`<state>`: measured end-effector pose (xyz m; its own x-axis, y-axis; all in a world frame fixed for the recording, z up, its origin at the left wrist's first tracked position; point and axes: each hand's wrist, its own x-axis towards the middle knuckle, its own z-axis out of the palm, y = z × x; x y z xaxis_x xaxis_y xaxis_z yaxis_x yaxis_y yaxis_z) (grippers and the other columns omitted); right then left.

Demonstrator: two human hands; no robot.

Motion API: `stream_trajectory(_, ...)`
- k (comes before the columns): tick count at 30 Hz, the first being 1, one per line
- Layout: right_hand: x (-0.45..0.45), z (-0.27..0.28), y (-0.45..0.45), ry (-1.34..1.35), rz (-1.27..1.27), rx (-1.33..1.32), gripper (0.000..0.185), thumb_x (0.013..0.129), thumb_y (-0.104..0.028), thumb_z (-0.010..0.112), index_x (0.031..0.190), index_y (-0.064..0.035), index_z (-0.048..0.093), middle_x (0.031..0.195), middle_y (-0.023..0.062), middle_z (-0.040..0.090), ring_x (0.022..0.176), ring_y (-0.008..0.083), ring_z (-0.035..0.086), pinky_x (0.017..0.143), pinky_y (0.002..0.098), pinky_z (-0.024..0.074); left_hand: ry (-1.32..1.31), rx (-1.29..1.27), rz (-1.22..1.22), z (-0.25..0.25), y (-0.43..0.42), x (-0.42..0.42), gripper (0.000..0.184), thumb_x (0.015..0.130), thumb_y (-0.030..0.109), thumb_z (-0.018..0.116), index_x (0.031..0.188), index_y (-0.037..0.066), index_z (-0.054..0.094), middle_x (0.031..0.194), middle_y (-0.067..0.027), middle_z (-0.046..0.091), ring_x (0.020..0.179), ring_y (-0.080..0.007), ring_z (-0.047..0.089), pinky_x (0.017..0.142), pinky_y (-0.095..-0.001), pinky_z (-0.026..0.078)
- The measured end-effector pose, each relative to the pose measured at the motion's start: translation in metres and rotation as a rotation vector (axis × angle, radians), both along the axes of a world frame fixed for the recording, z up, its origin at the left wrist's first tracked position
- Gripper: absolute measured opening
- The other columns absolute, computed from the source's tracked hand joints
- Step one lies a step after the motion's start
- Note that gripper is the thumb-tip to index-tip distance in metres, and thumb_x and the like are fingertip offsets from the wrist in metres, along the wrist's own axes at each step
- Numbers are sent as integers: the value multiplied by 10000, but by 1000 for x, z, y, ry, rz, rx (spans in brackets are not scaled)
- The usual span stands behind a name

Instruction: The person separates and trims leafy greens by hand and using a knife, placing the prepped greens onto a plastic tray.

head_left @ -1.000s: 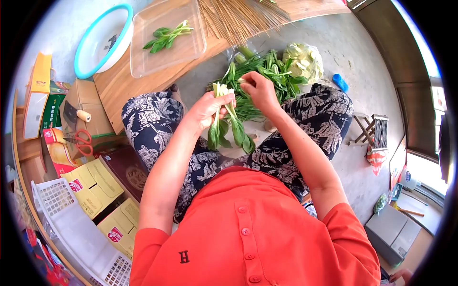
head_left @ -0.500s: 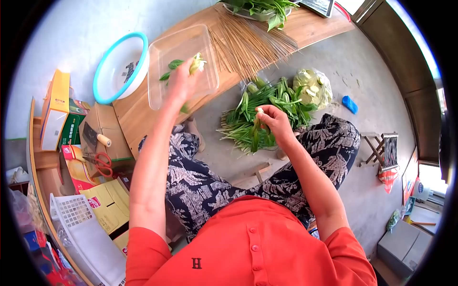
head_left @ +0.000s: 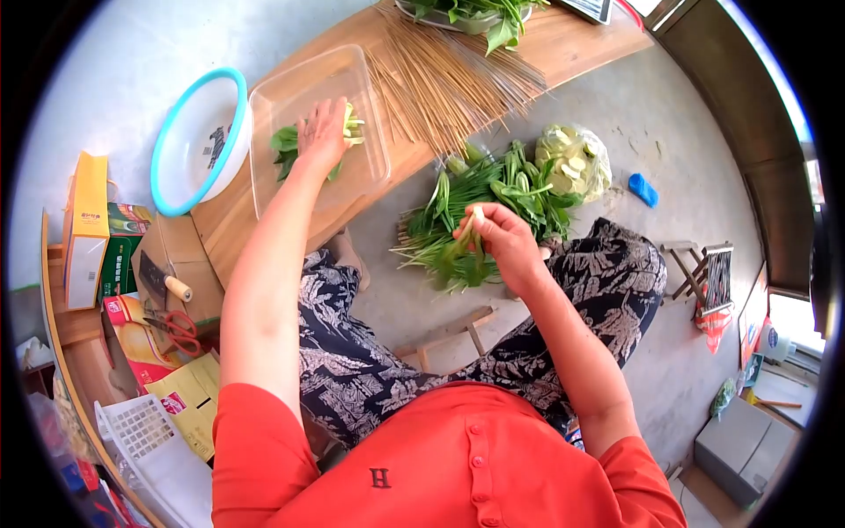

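Red cloth of the shirt (head_left: 418, 453) was seen nearest, with the patterned trousers (head_left: 612, 264) spread beyond it over the grey floor (head_left: 695, 176). Between the knees, a leafy stalk (head_left: 465, 253) was held by its pale end in the right hand (head_left: 503, 236), pinched between thumb and bent fingers, its blurred leaves pointed downward. Just beyond, a heap of greens (head_left: 521, 180) was laid on the floor, a bag of pale slices (head_left: 572, 163) set beside it. At the counter (head_left: 585, 48), the left hand (head_left: 323, 136) was held inside a clear tray (head_left: 363, 163); its fingers were extended over the bunched greens (head_left: 285, 141) there, nothing seen gripped, though the palm was hidden. For this laying-down, it was judged best that the pale ends be kept aligned and the palm be raised straight up, so that no stem would be dragged; for the single stalk, a light pinch was thought enough, lest it be bruised. Past the tray, thin sticks (head_left: 453, 79) were spread, with a dish (head_left: 431, 21) of leaves placed farther off.
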<state>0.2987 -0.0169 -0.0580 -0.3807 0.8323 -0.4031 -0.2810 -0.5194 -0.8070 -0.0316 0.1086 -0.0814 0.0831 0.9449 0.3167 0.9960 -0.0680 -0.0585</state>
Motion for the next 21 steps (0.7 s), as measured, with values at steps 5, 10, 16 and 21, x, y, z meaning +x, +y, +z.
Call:
stream_trajectory(5, -6, 13, 4, 226, -46, -39, 243, 973, -118, 505, 1196, -24, 499, 1130, 106, 612, 1090, 235, 602, 881, 337, 505, -713, -226, -124, 45, -52, 59, 458, 835, 208, 707, 1255, 89, 569, 1173, -87, 611, 1103, -212, 575, 926, -331, 460)
stream_trajectory(10, -11, 4, 0, 275, -57, -8, 193, 961, -82, 515, 1144, -22, 507, 1075, 79, 617, 999, 187, 618, 853, 345, 531, -1532, -596, -228, 44, -129, 121, 297, 924, 177, 623, 1170, 10, 611, 1059, -13, 642, 968, -100, 594, 890, -260, 464)
stream_trajectory(16, -11, -3, -14, 204, -36, -39, 152, 950, -148, 573, 1084, -79, 556, 1037, 12, 619, 960, 125, 595, 798, 311, 491, -1392, -288, -130, 43, -175, 162, 310, 826, 91, 703, 1112, 27, 605, 1019, -85, 626, 853, -182, 669, 739, -290, 547)
stream_trajectory(21, -19, 0, -26, 53, 36, -9, 144, 921, -162, 623, 1024, -77, 569, 981, -2, 624, 910, 107, 596, 774, 299, 495, -1198, -117, -87, 43, -190, 156, 285, 788, 61, 721, 1046, 52, 600, 954, -55, 590, 807, -181, 665, 724, -276, 536)
